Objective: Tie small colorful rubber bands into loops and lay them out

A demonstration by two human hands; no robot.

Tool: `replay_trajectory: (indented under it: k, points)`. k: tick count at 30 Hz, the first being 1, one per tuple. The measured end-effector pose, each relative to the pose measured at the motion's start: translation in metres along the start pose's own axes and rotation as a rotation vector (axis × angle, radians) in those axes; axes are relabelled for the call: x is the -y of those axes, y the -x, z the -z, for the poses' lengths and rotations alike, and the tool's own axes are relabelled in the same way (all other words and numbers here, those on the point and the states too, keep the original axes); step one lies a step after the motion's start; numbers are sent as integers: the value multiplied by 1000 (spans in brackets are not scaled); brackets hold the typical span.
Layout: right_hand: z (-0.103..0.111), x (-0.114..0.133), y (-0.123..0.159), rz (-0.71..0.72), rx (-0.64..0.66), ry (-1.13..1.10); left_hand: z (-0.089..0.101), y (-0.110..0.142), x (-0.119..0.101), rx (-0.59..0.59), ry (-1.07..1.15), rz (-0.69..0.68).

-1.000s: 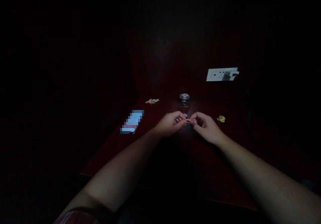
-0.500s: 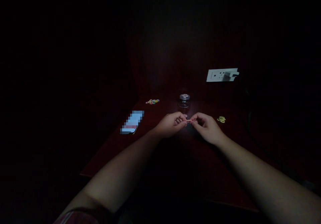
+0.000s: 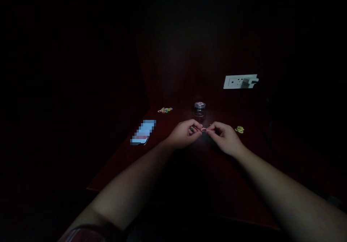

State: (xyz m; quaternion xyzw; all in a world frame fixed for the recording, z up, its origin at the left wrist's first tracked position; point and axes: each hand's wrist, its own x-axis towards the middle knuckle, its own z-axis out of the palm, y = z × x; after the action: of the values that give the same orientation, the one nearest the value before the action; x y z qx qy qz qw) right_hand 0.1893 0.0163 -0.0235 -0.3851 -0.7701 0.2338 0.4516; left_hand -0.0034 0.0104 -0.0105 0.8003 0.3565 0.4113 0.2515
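Between my two hands is a small pinkish hair tie (image 3: 204, 129), a thin ring pinched from both sides. My left hand (image 3: 185, 133) grips its left end with thumb and fingertips. On the other end, the thumb and forefinger of my right hand (image 3: 222, 136) are closed. Just beyond my fingers stands a clear round jar (image 3: 199, 112) with its lid on. A small pile of yellow hair ties (image 3: 239, 129) lies to the right of my right hand. Farther left, several mixed-colour hair ties (image 3: 165, 110) lie in a loose heap.
A blurred-out phone (image 3: 143, 132) lies on the dark red table (image 3: 119, 169), left of my left hand. On the back wall is a white socket plate (image 3: 240, 81) with a plug in it, and a dark cable runs down at the right. The surroundings are very dark.
Both hands stay in nearly the same place. The hair tie between them turns and changes shape, from an open loop to a narrow band and back to a small loop.
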Motion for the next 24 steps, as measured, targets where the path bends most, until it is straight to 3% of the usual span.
replay_trajectory:
  k: [4, 11, 24]
  points:
    - [-1, 7, 2, 48, 44, 27, 1, -1, -2, -51, -81, -65]
    - [0, 10, 3, 71, 66, 24, 1, -1, -1, -16, -105, -149]
    - [0, 10, 4, 111, 26, -31, -1, -1, -4, 0, 26, -8]
